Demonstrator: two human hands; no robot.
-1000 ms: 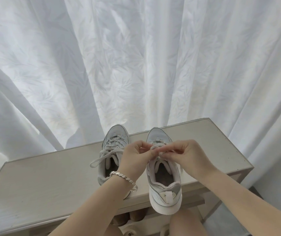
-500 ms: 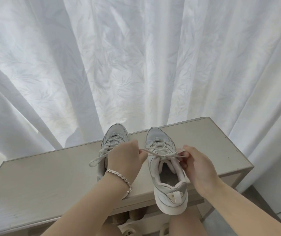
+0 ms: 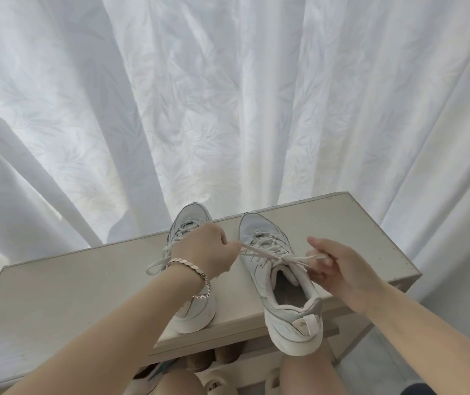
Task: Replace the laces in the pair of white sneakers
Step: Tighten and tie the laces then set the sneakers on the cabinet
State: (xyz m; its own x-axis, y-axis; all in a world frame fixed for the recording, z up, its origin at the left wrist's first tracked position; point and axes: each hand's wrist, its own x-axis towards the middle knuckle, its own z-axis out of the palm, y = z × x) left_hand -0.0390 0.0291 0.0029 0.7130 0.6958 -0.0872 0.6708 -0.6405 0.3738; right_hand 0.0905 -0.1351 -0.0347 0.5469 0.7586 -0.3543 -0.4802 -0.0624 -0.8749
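home, sheer curtains, shoe rack

Both arms are bare all the way from the near edge of the view to the fingers, the left forearm as well as the right forearm. The one thing worn on them is a bracelet at the wrist, just near of the left grip. It is silvery metal made of small flat links set close like scales, it catches the light, and it sits loosely, with a slack loop drooping on the wrist's right side. The nails that show on the right grip look short; the picture is too soft to tell more. Two bare legs show at the near edge, the left leg and the right leg. A scrap of dark cloth shows in the near right corner; whether it is clothing cannot be told.
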